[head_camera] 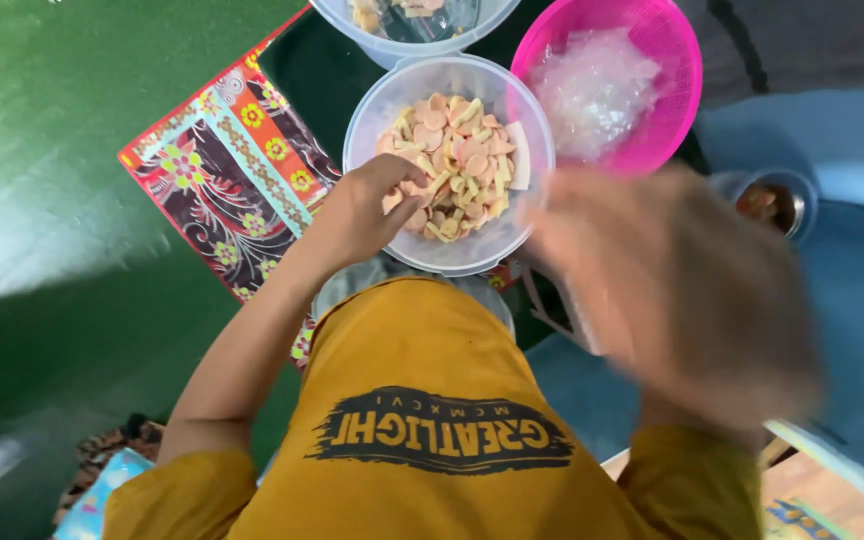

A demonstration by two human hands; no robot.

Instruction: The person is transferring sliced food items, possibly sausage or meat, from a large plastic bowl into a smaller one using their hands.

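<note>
1. As the left hand reaches over the near-left rim of the clear plastic bowl, its fingertips curl in and pinch at the pale crackers along that edge; the exact piece held is hidden under the fingers.
2. Crackers: thin pink, cream and tan chips heaped in the bowl's middle. Judged light, dry, stiff and brittle; a hard squeeze would likely snap them. Best taken a few at a time, by the flat faces or loosely scooped from the heap's edge.
3. Clear plastic bowl: round, thin-walled, translucent, set on the floor just ahead of the person's lap, its left side overlapping the corner of a patterned mat. Probably light and a little flexible; the rim is the sound place to hold it.
4. Right hand: raised close to the camera at the bowl's right, heavily blurred. Whether the fingers are spread or closed on anything cannot be told.
5. Pink basket: perforated, touching the bowl's far-right rim, holding crumpled clear plastic bags; these look soft, thin and slippery.
6. Second clear tub: at the far edge, partly out of view, contents unclear.
7. Small metal dish: right of the basket, on a blue surface, with dark contents.
</note>
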